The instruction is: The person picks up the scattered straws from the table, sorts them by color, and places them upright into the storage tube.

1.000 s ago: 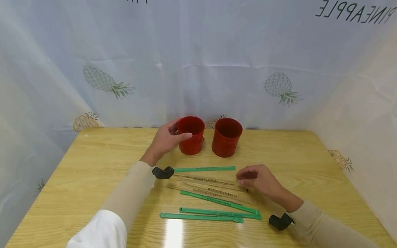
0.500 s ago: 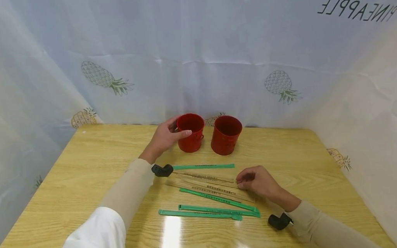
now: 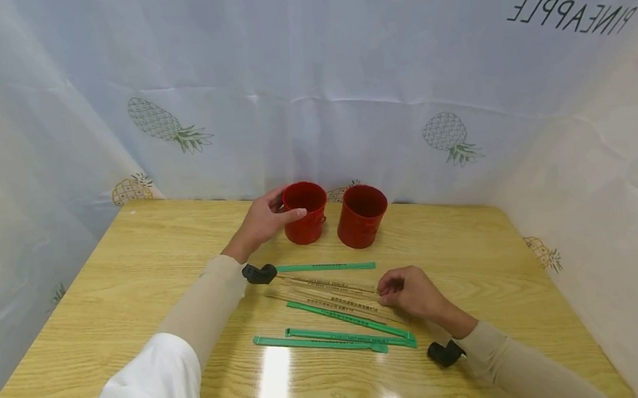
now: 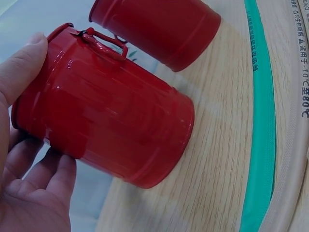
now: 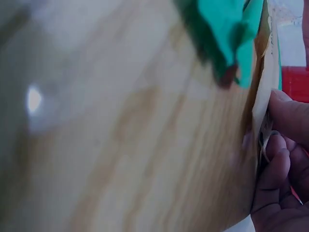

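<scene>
In the head view, my left hand [image 3: 260, 223] grips the left red bucket [image 3: 305, 226], thumb over the near side by the rim and the other fingers behind. The left wrist view has the bucket [image 4: 111, 111] with its small wire handle at the rim. My right hand [image 3: 412, 291] is at the right ends of several brown wrapped straws [image 3: 355, 307] lying on the table. Seen from the right wrist, thumb and forefinger pinch the end of a brown straw [image 5: 262, 96]; the other fingers are curled below.
A second red bucket [image 3: 362, 225] stands just right of the first. One green wrapped straw [image 3: 327, 266] lies behind the brown ones, and more green straws [image 3: 321, 344] lie in front. A pineapple-print curtain [image 3: 342, 66] hangs behind the wooden table [image 3: 161, 267].
My right hand has stayed at the straw ends, its fingertips drawing slightly closer in on them. The left hand and both buckets hold their places; the head view has shifted slightly.
</scene>
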The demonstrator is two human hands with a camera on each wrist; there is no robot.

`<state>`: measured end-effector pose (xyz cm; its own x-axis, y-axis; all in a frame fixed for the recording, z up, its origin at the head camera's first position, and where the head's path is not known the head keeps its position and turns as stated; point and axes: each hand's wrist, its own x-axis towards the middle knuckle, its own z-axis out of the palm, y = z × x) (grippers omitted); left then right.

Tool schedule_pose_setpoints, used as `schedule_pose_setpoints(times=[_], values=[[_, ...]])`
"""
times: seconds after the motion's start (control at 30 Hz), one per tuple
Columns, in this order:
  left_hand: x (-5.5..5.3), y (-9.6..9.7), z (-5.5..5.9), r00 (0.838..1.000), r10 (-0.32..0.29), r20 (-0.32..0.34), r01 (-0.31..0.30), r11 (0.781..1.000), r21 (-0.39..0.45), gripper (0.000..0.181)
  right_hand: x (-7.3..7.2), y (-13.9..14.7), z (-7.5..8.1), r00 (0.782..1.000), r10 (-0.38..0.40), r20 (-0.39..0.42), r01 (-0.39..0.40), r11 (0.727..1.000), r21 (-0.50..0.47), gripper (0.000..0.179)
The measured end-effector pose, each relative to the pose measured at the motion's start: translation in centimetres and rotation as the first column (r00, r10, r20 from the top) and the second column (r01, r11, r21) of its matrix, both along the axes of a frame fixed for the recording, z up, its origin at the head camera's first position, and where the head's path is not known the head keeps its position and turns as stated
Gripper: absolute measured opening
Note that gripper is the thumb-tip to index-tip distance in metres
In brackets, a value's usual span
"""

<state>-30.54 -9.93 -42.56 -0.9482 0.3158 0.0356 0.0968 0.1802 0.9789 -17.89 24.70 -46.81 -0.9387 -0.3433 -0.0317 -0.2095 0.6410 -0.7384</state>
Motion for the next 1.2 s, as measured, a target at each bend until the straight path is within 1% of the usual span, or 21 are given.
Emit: schedule_pose_setpoints(times=[0.1, 0.2, 0.27, 0.37, 0.5, 0.63, 0.8, 1.0, 1.2], values=[[0.0, -0.1, 0.1, 1.000, -0.001, -0.005, 0.001, 1.000, -0.001, 0.080, -0.1, -0.1, 0.1, 0.999, 0.030, -0.023, -0.029, 0.999, 0.026, 0.008], [0.0, -0.2, 0.2, 1.000, 0.004, -0.012, -0.004, 1.000, -0.005, 0.081, -0.2, -0.3, 0.3, 0.993, 0.103, -0.057, -0.098, 0.992, 0.086, 0.008], [0.0, -0.3, 0.1, 1.000, 0.009, -0.013, -0.009, 1.000, -0.006, 0.081, -0.4, -0.3, 0.5, 0.984, 0.162, -0.071, -0.152, 0.980, 0.130, 0.008], [-0.1, -0.2, 0.0, 1.000, 0.008, -0.012, -0.008, 1.000, -0.007, 0.080, -0.6, -0.1, 0.6, 0.964, 0.253, -0.082, -0.234, 0.954, 0.190, 0.009], [-0.2, 0.0, -0.2, 1.000, 0.010, -0.018, -0.010, 1.000, -0.015, 0.078, -0.8, 0.3, 0.8, 0.954, 0.296, -0.057, -0.277, 0.936, 0.216, 0.013], [-0.1, 0.0, -0.2, 1.000, 0.009, -0.019, -0.009, 1.000, -0.025, 0.077, -0.7, 0.8, 0.9, 0.953, 0.301, -0.030, -0.289, 0.937, 0.197, 0.016], [0.0, 0.0, -0.1, 1.000, -0.001, -0.009, 0.001, 1.000, -0.020, 0.077, -0.3, 1.5, 1.1, 0.946, 0.324, 0.000, -0.322, 0.939, 0.119, 0.016], [0.1, 0.0, 0.1, 1.000, -0.003, -0.006, 0.003, 1.000, -0.006, 0.078, -0.4, 1.3, 2.2, 0.944, 0.324, -0.055, -0.322, 0.946, 0.044, 0.012], [0.1, 0.2, -0.2, 1.000, 0.004, -0.007, -0.004, 1.000, -0.014, 0.076, -1.1, -0.4, 3.8, 0.950, 0.288, -0.116, -0.292, 0.956, -0.019, 0.010]])
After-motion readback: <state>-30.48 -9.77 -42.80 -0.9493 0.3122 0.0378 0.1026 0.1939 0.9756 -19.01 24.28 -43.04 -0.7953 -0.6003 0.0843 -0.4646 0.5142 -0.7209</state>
